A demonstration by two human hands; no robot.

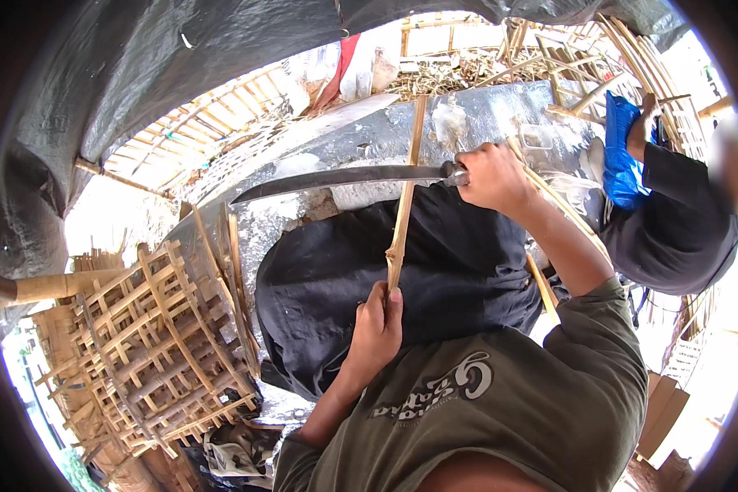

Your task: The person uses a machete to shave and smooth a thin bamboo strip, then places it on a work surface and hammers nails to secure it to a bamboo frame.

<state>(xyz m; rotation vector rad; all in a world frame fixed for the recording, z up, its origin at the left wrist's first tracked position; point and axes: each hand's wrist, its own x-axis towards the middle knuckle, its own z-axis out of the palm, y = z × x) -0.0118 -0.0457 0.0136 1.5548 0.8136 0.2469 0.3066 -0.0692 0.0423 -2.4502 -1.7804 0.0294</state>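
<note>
A bamboo strip [404, 209] runs up and away from my left hand [375, 321], whose fingers are wrapped round its near end, just below a knot. My right hand [492, 176] is closed on the handle of a machete [336, 178]. The machete's long, dark, slightly curved blade points left and crosses the strip at its upper half. Whether the edge bites into the bamboo cannot be made out. Beneath both lie my legs in dark trousers [328, 271].
A woven bamboo lattice [160, 344] stands at the left, with loose bamboo strips [236, 279] beside it. Another person [672, 213] sits at the right near a blue bag [621, 152]. Bamboo scraps [467, 70] are heaped at the back. A dark tarp [164, 57] hangs overhead.
</note>
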